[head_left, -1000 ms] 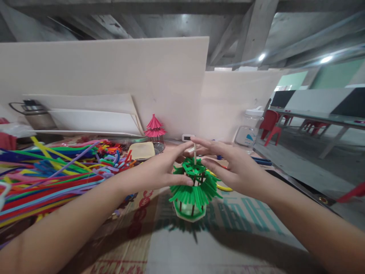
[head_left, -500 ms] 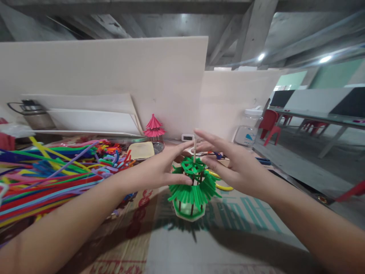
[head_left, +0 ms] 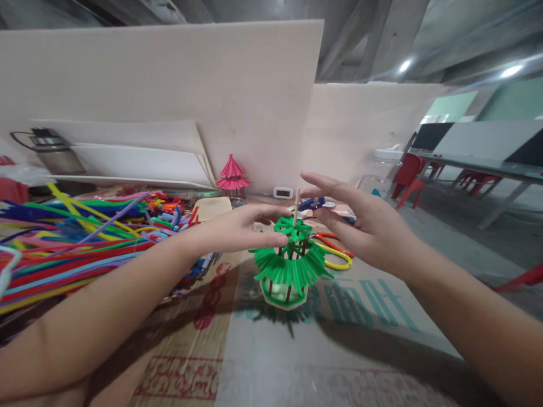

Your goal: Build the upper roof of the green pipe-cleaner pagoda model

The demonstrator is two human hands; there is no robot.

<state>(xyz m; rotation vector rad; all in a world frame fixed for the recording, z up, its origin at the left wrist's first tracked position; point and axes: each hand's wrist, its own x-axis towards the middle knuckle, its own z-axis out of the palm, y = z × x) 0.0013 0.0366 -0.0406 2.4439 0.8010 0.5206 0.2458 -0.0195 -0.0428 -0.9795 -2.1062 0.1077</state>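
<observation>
A small green pavilion model [head_left: 287, 265] made of pipe cleaners stands on a pale base, with a thin wooden stick [head_left: 296, 204] rising from its top. My left hand [head_left: 237, 230] reaches in from the left, fingers stretched out, its fingertips touching the green roof's upper edge. My right hand [head_left: 360, 226] hovers on the right of the stick with fingers spread and apart from the model. Neither hand holds anything.
A large heap of coloured pipe cleaners [head_left: 80, 237] covers the left of the cardboard-covered table [head_left: 263, 362]. A finished pink pavilion [head_left: 231, 176] stands at the back by the boards. Behind the model lie scissors with orange and yellow handles [head_left: 335, 253], a glue gun [head_left: 313, 203] and a clear jar [head_left: 382, 172].
The view has tilted down and shifted slightly. My right hand has opened away from the stick and moved a little right. My left hand stays at the roof.
</observation>
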